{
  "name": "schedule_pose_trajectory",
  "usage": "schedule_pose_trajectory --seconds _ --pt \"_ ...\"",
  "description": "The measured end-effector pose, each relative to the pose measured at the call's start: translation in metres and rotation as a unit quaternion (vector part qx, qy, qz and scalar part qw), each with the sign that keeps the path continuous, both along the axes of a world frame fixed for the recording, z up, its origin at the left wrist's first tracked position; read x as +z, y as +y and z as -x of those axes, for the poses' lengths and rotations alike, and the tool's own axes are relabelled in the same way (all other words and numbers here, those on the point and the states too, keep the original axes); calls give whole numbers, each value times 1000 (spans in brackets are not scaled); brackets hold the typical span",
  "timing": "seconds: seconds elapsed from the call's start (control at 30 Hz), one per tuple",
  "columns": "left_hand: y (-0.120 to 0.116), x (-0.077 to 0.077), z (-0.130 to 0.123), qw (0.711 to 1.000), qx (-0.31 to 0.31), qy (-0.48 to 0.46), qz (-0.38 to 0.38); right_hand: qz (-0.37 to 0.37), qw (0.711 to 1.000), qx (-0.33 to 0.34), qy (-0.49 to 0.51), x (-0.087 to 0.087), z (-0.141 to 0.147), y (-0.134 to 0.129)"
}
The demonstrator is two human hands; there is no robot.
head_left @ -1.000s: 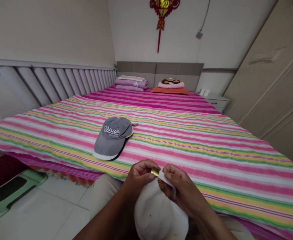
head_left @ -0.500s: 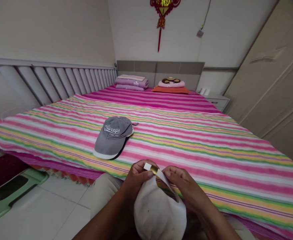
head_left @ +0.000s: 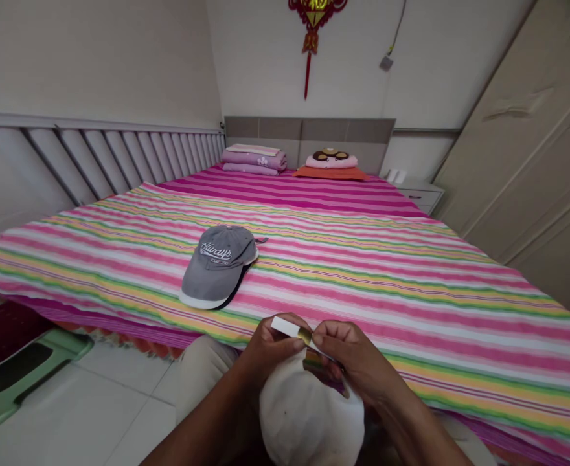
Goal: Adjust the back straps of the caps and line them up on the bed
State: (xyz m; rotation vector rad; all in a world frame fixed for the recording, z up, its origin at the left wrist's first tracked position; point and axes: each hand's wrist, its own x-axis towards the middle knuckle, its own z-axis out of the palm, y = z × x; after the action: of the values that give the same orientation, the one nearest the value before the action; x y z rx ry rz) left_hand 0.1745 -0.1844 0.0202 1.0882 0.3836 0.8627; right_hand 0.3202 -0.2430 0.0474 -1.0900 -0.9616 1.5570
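Observation:
A white cap [head_left: 311, 414] rests in my lap with its back opening facing away from me. Across that opening runs its white adjusting strap with a gold-coloured buckle [head_left: 305, 335]. My left hand [head_left: 271, 343] is closed on the strap beside the buckle, thumb on top, and the strap's loose end sticks out past it to the left. With thumb and fingers, my right hand [head_left: 347, 349] pinches the strap on the buckle's other side. On the bed beyond lies a grey cap [head_left: 217, 266] with white lettering, its brim toward me.
The striped bedsheet [head_left: 392, 259] spreads out in front of me. Folded bedding [head_left: 253, 159] and a pillow stack [head_left: 331, 165] lie by the headboard [head_left: 275, 129]. A green stool [head_left: 32, 372] stands on the tiled floor at left, and a white nightstand [head_left: 421, 194] at far right.
More of the strap's loose end now sticks out left of the buckle, lying flatter. My right hand has shifted slightly left, closer to the buckle. The grey cap stays put.

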Motion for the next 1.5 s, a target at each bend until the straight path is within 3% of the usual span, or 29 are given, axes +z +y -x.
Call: schedule_pose_trajectory --seconds 0.23,0.6,0.83,1.07,1.23,1.5 --pt "2 -3 2 1000 16 12 -8 5 998 44 44 -1 -8 3" --pt "2 -3 1 999 4 30 -35 1 999 17 33 2 -7 4" --pt "15 13 15 991 -117 48 53 2 999 15 40 8 -10 4" --pt "27 34 8 969 -149 185 73 2 1000 3 -17 12 -11 6" --pt "30 35 5 950 -180 239 89 14 999 4 -52 14 -11 8" --pt "27 26 4 952 -200 196 127 7 999 14 -39 11 -11 7"
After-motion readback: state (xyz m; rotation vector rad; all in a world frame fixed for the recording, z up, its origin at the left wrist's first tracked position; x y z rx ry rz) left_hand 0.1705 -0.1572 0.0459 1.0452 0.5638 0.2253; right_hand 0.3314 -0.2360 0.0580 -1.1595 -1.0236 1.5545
